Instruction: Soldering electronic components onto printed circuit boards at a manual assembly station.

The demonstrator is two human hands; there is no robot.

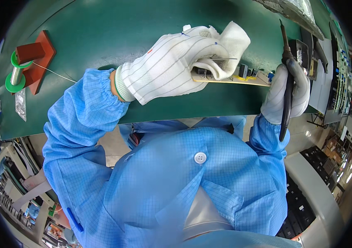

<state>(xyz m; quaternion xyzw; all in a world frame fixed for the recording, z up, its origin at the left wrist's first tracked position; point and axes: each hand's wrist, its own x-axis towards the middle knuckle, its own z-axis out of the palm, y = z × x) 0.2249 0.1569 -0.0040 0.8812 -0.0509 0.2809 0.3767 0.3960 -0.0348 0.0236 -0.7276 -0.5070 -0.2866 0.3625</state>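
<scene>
My left hand (176,62), in a white striped glove, is closed with its fingers curled over the left part of a circuit board (252,81). A short length of thin solder wire (228,58) sticks out to the right from its fingers. Several dark components and yellow patches show on the board; its left end is hidden by the glove. My right hand (287,89), also gloved, grips the black handle of a soldering iron (287,103) beside the board's right end. The iron's tip points away from me, apart from the board.
On the left of the green table (101,29) stands a red-brown holder (45,51) with a green spool (15,80) of solder wire. A clear plastic bag (20,104) lies near it. At the right are a small dark metal box (299,51) and, further back, a grey-edged object (294,14).
</scene>
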